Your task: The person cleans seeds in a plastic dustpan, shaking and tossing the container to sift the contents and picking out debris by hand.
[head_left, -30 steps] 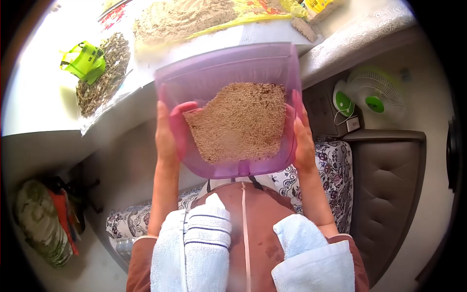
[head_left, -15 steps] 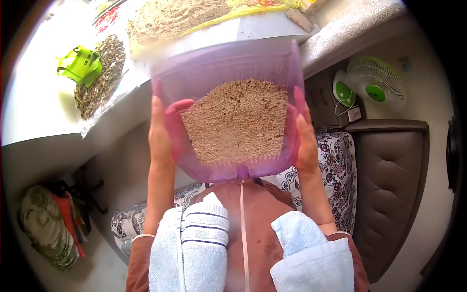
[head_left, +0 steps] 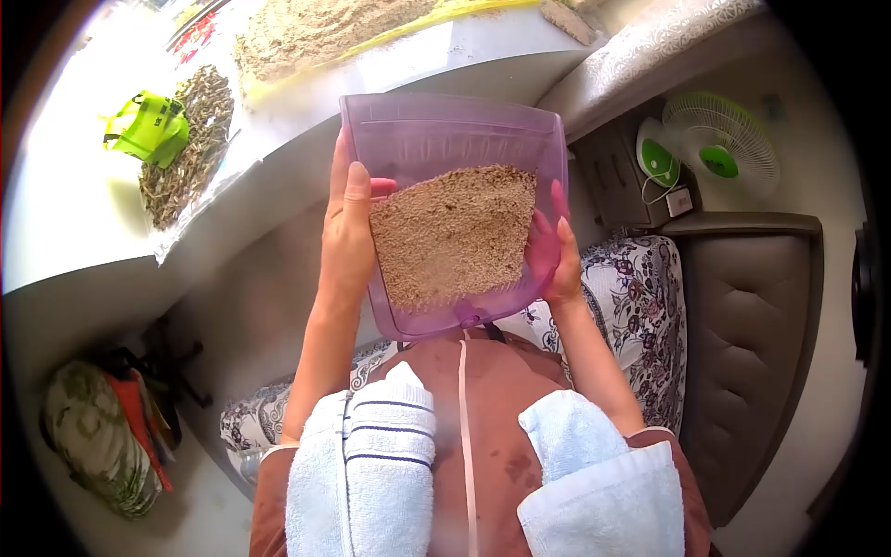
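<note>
The purple tray [head_left: 445, 139] is gripped by left hand [head_left: 347, 243] and right hand [head_left: 565, 271] beside the worktop [head_left: 70, 218] edge; grain [head_left: 450, 241] is already loaded, darker bits [head_left: 509, 174] apparently left in.

That tray [head_left: 450, 130] looks glossy plastic, the grain [head_left: 453, 237] inside it rough and matt, the towel [head_left: 388, 469] near it fluffy cloth.

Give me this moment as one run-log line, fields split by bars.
purple tray: held | left grip: on its left side | right grip: on its right side | tan granules: inside tray
</note>
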Action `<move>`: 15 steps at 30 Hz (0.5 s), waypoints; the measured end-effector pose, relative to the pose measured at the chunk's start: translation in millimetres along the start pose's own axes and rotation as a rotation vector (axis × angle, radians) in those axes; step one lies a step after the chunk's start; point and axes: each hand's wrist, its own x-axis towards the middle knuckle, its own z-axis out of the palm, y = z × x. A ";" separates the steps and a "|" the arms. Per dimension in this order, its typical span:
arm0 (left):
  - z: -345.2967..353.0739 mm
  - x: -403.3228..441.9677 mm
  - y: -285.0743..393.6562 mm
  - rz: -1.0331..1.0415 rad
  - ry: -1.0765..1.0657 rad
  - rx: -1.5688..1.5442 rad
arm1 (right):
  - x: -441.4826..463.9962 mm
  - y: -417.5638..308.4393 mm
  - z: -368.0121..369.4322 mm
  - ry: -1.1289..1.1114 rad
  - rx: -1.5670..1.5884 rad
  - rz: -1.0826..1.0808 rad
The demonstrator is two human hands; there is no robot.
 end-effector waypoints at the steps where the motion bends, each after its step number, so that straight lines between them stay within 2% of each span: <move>1: 3.4 -1.4 2.8 0.047 0.004 0.055 | -0.9 2.0 -1.8 0.035 -0.128 -0.011; 3: -23.7 15.1 -34.5 -0.057 0.013 -0.123 | 7.7 7.1 -0.4 0.079 -0.375 -0.045; 6: -32.6 18.3 -60.1 -0.164 0.016 -0.342 | 11.0 -0.6 16.7 0.094 -0.427 -0.048; 9: -27.8 21.3 -42.9 0.011 -0.053 -0.250 | 17.8 -19.1 28.8 0.050 -0.423 -0.076; 13: -13.2 -1.7 19.8 0.234 -0.074 -0.439 | 16.0 -47.7 50.8 -0.071 -0.490 -0.240; 15: -17.1 11.0 5.6 0.264 -0.093 -0.258 | 10.7 -29.1 27.4 -0.101 -0.416 -0.335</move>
